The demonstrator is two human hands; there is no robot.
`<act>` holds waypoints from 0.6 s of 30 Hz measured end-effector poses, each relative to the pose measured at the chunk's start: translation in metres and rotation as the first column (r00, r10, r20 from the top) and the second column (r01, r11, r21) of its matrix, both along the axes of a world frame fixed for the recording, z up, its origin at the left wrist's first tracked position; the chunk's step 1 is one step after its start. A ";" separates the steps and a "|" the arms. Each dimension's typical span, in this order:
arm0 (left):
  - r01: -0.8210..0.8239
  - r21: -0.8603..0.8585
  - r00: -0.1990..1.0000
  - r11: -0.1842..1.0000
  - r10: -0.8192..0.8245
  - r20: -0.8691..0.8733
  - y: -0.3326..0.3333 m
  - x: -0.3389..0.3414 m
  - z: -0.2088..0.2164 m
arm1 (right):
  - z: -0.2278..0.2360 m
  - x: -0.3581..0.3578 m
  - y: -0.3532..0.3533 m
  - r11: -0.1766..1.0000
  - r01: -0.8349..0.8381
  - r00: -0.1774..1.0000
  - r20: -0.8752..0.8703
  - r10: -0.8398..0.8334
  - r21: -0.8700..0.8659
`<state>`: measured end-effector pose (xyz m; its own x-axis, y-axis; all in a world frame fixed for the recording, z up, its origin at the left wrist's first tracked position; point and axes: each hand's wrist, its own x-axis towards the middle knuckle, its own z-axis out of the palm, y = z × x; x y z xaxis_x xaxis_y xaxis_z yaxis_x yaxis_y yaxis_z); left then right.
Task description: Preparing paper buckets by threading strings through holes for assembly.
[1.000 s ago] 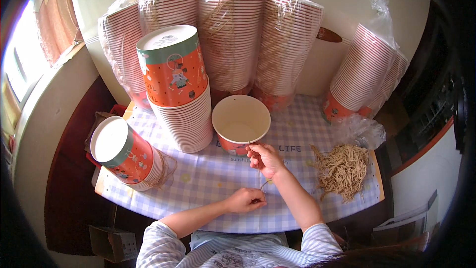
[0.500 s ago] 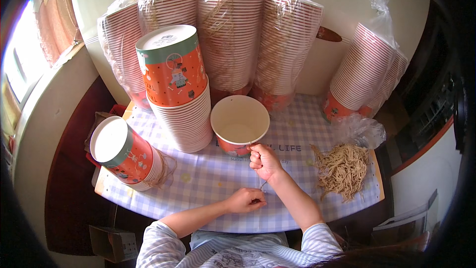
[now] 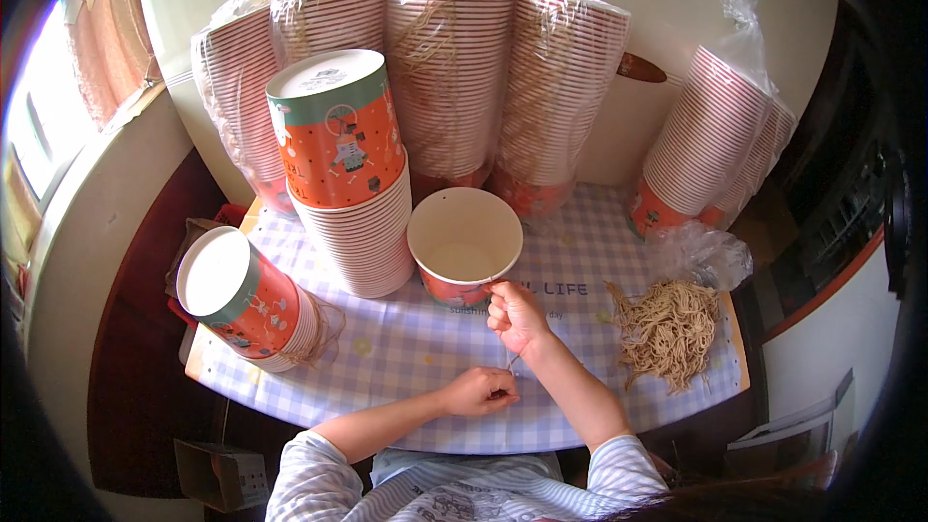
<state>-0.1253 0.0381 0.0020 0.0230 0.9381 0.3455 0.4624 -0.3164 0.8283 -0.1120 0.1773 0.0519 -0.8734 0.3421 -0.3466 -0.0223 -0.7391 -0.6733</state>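
A paper bucket [image 3: 464,232], cream inside with a red printed outside, stands upright with its mouth up in the middle of the table. A small dark hole shows near its far rim. At the near rim, the thumb and fingertips of my right hand [image 3: 517,316] are pinched on a thin string [image 3: 512,361], touching the bucket's edge. The string hangs down from that hand to my left hand [image 3: 480,391], which is closed around its lower part close to the table's front. Curled fingers hide the string's end.
A tall stack of upside-down buckets [image 3: 353,232] rises behind left; a shorter stack [image 3: 256,304] with string loops leans at the left. Bagged bucket stacks [image 3: 449,77] line the back, and another [image 3: 696,135] stands right. A pile of beige strings [image 3: 669,333] lies beside crumpled plastic [image 3: 710,256].
The bucket has shifted very slightly to the left. Both hands stay almost where they were, still on the string.
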 end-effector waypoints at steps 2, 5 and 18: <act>-0.002 -0.009 1.000 1.000 0.002 -0.005 0.000 0.000 -0.001 | 0.002 0.000 0.001 1.000 -0.026 1.000 -0.001 0.026 0.004; -0.017 -0.041 0.999 0.999 0.018 0.037 -0.001 0.001 0.001 | 0.006 0.001 0.002 0.995 -0.092 0.996 0.003 0.092 0.026; 0.029 -0.227 0.891 0.973 0.078 0.448 -0.008 -0.019 0.008 | 0.022 0.019 0.066 0.824 -0.236 0.970 0.080 0.228 0.515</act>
